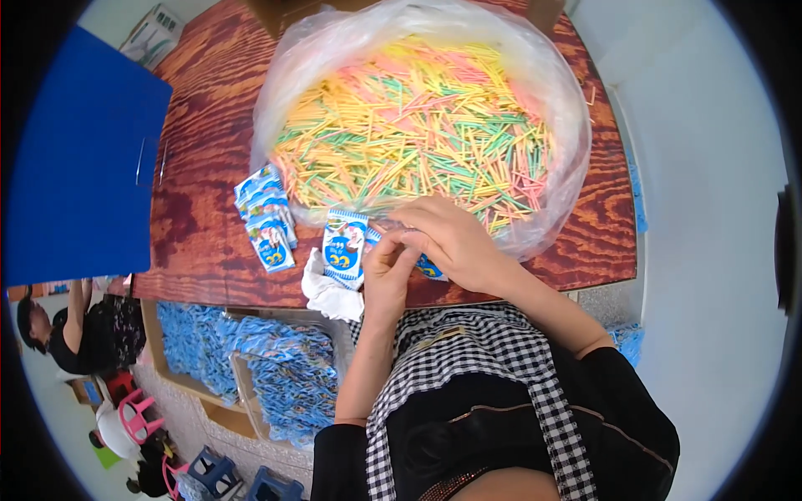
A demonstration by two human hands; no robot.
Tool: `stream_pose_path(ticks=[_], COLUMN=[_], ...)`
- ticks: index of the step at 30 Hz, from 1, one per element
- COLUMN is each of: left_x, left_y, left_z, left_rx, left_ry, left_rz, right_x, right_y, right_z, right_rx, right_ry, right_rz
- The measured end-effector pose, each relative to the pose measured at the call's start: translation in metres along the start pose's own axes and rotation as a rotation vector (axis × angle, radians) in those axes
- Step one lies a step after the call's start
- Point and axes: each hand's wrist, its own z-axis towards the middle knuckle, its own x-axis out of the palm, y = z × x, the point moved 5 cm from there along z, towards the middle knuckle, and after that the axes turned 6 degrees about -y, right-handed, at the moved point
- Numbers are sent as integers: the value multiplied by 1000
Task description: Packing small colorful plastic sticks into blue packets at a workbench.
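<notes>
At the table's near edge my left hand (388, 271) and my right hand (455, 244) meet, fingertips drawn together. Both are closed in a pinch, and whatever is between the fingers is too small or hidden to make out. Blue-and-white packets peek out from under them. One blue-and-white packet (344, 246) lies just left of my left hand, partly over a crumpled white cloth (327, 288). Beyond my hands is a large clear plastic bag (572, 167), its mouth spread wide, full of thin yellow, pink and green sticks (418, 125).
Further left, several more packets (269, 219) overlap beside the bag. A blue board (83, 159) covers the left part of the wood-grain table (209, 83). Below the table, containers hold heaps of blue packets (284, 376). Another person (88, 334) and stools (213, 472) are at lower left.
</notes>
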Motion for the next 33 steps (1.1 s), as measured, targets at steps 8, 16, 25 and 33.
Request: stream_pose_path(ticks=[8,16,25,33], left_x=[-20,-49,-193,-210], left_y=[-15,-58,-100,-62], left_z=[-9,-26,1,62], left_rx=[30,124,441,611], left_ry=[-118,-134,-552,-1025], left_rz=[-211,-86,104,1004], right_x=[4,18,51,117], right_y=[12,30,-27,-51], right_z=[0,-2,18,53], right_rx=[-69,-88,59,47], right_ry=[-62,76,-62,-62], right_rz=[33,261,-181,-318])
